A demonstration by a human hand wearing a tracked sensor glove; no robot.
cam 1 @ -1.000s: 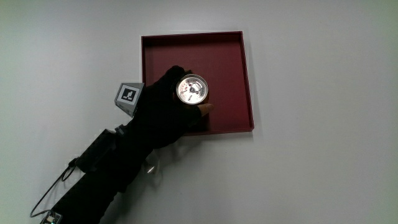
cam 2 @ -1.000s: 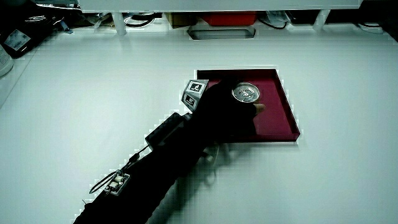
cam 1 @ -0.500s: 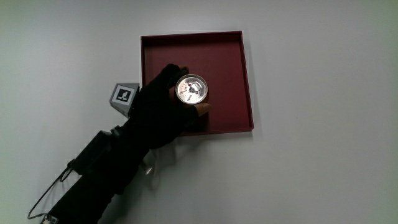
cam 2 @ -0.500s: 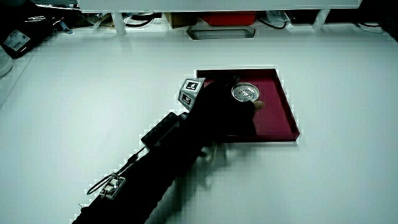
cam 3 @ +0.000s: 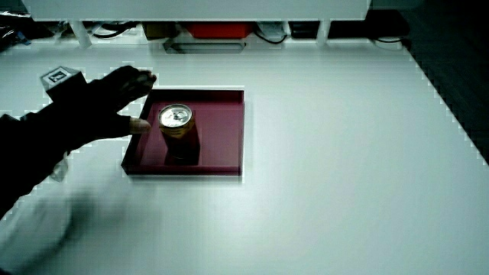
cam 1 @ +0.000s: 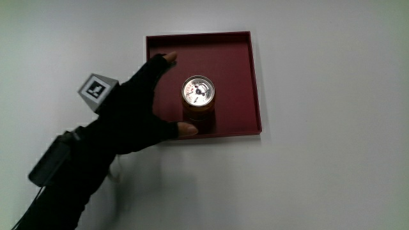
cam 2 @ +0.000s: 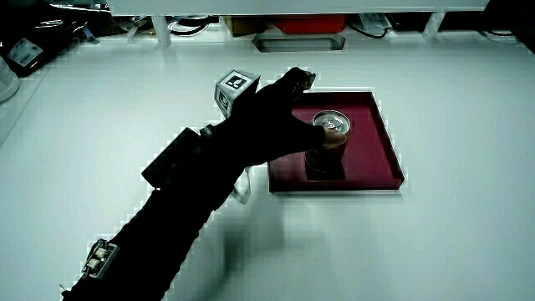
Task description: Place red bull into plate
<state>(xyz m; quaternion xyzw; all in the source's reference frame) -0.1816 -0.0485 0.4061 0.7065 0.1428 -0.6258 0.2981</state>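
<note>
The Red Bull can (cam 1: 198, 94) stands upright inside the dark red square plate (cam 1: 239, 70), silver top up; it also shows in both side views, can (cam 2: 327, 144) and can (cam 3: 178, 130). The plate (cam 2: 376, 159) lies on the white table, plate (cam 3: 225, 130). The gloved hand (cam 1: 137, 115) is beside the can, partly over the plate's edge, fingers spread and apart from the can. It holds nothing. The hand (cam 2: 267, 125) shows in both side views, hand (cam 3: 99, 111), with a patterned cube (cam 1: 96, 89) on its back.
The white table (cam 1: 319, 160) surrounds the plate. A low partition with cables and boxes (cam 2: 297, 33) runs along the table's edge farthest from the person. The black forearm (cam 2: 167, 217) reaches in from the person's side.
The hand has let go of the can and drawn away from it, fingers spreading. The can stays upright in the plate.
</note>
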